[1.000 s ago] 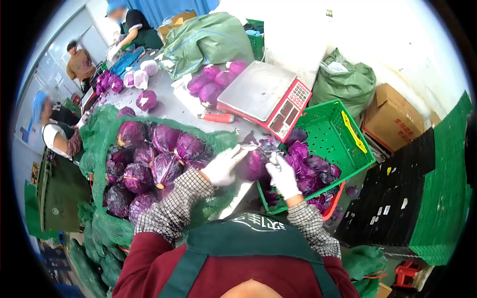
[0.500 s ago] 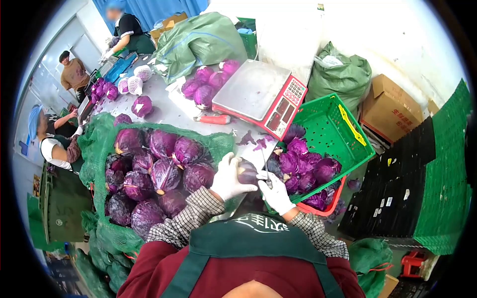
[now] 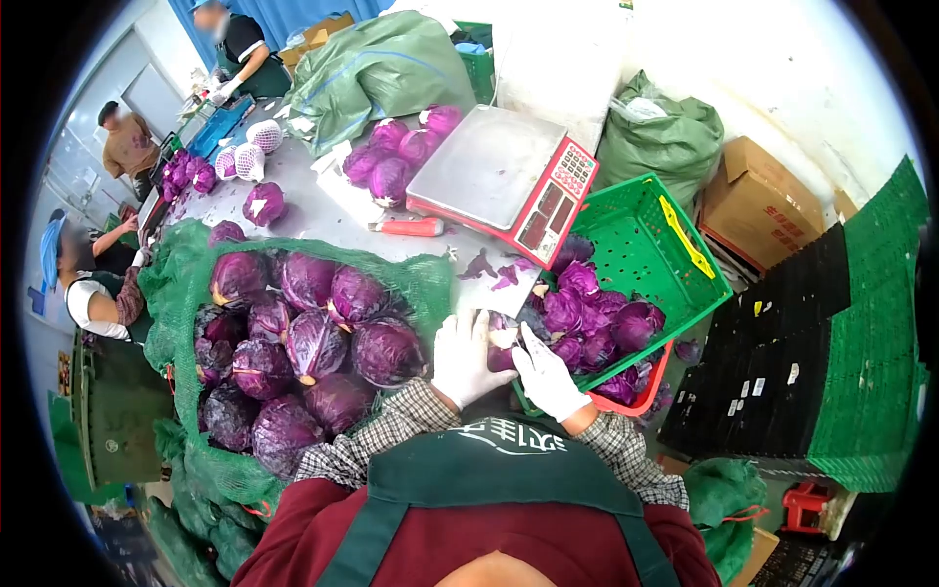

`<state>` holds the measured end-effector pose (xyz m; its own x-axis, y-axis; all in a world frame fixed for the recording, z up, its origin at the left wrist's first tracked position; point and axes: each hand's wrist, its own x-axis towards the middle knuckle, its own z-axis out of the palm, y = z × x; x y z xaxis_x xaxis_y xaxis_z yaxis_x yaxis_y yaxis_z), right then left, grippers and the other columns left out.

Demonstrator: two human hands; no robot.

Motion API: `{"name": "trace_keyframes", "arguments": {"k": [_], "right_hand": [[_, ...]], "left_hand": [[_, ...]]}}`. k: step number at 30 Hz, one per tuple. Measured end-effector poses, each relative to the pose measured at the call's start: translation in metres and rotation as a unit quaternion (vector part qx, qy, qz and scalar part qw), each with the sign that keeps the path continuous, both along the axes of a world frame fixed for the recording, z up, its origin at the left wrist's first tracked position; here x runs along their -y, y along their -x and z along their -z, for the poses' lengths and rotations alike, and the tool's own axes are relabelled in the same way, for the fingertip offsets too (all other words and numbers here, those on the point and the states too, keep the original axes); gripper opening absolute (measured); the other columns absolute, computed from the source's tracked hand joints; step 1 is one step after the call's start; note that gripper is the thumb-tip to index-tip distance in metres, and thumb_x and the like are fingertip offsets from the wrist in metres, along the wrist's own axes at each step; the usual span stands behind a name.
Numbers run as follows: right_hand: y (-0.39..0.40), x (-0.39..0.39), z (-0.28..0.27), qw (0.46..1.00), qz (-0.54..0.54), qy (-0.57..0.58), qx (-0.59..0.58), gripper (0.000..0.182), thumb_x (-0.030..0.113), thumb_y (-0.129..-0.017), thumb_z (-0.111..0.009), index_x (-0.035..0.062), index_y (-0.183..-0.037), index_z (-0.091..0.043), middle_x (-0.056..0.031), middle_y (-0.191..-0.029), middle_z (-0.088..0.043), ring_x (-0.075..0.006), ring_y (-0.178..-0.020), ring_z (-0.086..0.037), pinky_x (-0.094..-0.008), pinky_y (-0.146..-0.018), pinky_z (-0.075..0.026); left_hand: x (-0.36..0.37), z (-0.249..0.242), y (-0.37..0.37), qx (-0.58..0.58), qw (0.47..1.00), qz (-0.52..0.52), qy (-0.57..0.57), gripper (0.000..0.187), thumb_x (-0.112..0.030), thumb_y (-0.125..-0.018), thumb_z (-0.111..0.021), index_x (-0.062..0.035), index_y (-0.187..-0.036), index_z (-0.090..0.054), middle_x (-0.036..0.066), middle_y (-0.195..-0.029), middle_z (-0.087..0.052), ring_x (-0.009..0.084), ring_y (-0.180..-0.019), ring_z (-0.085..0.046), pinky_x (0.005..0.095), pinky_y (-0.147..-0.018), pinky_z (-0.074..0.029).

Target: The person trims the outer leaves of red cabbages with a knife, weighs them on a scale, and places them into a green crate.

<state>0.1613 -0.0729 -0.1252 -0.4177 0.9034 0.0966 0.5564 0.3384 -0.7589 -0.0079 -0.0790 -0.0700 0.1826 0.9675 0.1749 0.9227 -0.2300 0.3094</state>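
A small red cabbage with a pale stem end sits between my two hands, at the table's near edge. My left hand, in a white glove, is closed around its left side. From the right, my gloved right hand reaches to the cabbage with its fingers pressed together at the stem end. The knife that showed in this hand a moment earlier is hidden by fingers and cabbage. Left of my hands, a green net bag lies open around several large red cabbages.
A green crate with trimmed cabbages and leaves stands at right, above a red crate. On the table are a scale, a red-handled tool and loose cabbages. Co-workers stand at far left; black and green crates stack at right.
The cabbage has turned, so its pale stem end now faces up. My right hand has moved in against it, and the upright knife blade is out of sight. My view has shifted slightly.
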Motion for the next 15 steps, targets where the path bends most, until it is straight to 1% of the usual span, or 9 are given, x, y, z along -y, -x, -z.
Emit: {"name": "trace_keyframes", "arguments": {"k": [1,4,7,10,11,13,15], "right_hand": [[-0.001,0.001,-0.009,1.000,0.006,0.023,-0.019,0.044,0.015,-0.095,-0.045,-0.0098,-0.131,-0.039,-0.0320,-0.134,-0.042,-0.0390,-0.117,-0.051,-0.0388,-0.100,-0.042],[0.000,-0.001,-0.015,0.999,-0.007,0.026,-0.018,0.043,0.016,-0.096,-0.043,-0.0099,-0.130,-0.040,-0.0327,-0.134,-0.041,-0.0401,-0.117,-0.051,-0.0391,-0.099,-0.043],[0.000,-0.005,-0.014,0.999,-0.026,-0.004,0.035,0.041,0.017,-0.097,-0.041,-0.0091,-0.128,-0.042,-0.0338,-0.133,-0.040,-0.0380,-0.114,-0.054,-0.0397,-0.094,-0.047],[-0.002,-0.015,-0.032,0.998,-0.057,0.029,0.014,0.039,0.018,-0.097,-0.039,-0.0051,-0.128,-0.044,-0.0326,-0.130,-0.045,-0.0362,-0.107,-0.058,-0.0409,-0.089,-0.049],[-0.002,-0.022,-0.002,0.999,0.005,-0.034,0.038,0.039,0.022,-0.098,-0.039,-0.0015,-0.128,-0.046,-0.0291,-0.120,-0.053,-0.0323,-0.097,-0.062,-0.0391,-0.079,-0.053],[-0.007,-0.035,0.024,0.990,0.025,-0.115,-0.083,0.036,0.028,-0.098,-0.042,-0.0006,-0.116,-0.051,-0.0221,-0.099,-0.060,-0.0230,-0.063,-0.062,-0.0317,-0.054,-0.051],[-0.007,-0.044,0.046,0.985,0.038,-0.097,-0.137,0.031,0.031,-0.098,-0.043,0.0025,-0.105,-0.052,-0.0134,-0.077,-0.060,-0.0180,-0.042,-0.053,-0.0293,-0.040,-0.044]], "left_hand": [[0.000,0.000,-0.001,-0.001,1.000,0.001,0.004,0.094,-0.044,-0.052,-0.080,0.0038,-0.124,-0.045,0.017,-0.123,-0.044,0.0351,-0.109,-0.042,0.0446,-0.094,-0.037],[0.000,0.000,-0.003,-0.027,1.000,0.009,-0.001,0.093,-0.048,-0.056,-0.079,0.0033,-0.126,-0.045,0.018,-0.124,-0.043,0.0347,-0.112,-0.042,0.0450,-0.091,-0.037],[-0.001,0.003,-0.006,-0.028,1.000,0.005,0.014,0.092,-0.048,-0.057,-0.078,0.0029,-0.127,-0.045,0.019,-0.126,-0.042,0.0359,-0.116,-0.040,0.0460,-0.093,-0.035],[-0.001,0.008,-0.007,-0.033,0.999,-0.002,-0.004,0.092,-0.047,-0.058,-0.078,0.0024,-0.128,-0.044,0.020,-0.128,-0.041,0.0368,-0.118,-0.039,0.0460,-0.094,-0.035],[0.000,0.010,-0.007,-0.033,0.999,-0.003,-0.017,0.092,-0.047,-0.057,-0.078,0.0028,-0.126,-0.045,0.019,-0.127,-0.042,0.0367,-0.116,-0.039,0.0462,-0.095,-0.034],[0.002,0.014,-0.006,-0.033,0.998,-0.005,-0.045,0.091,-0.047,-0.054,-0.079,0.0035,-0.122,-0.046,0.019,-0.125,-0.043,0.0367,-0.112,-0.041,0.0465,-0.096,-0.034],[-0.002,0.014,0.000,0.010,0.999,-0.012,-0.037,0.090,-0.047,-0.054,-0.080,0.0031,-0.122,-0.046,0.019,-0.124,-0.044,0.0364,-0.112,-0.040,0.0465,-0.097,-0.033]]}}
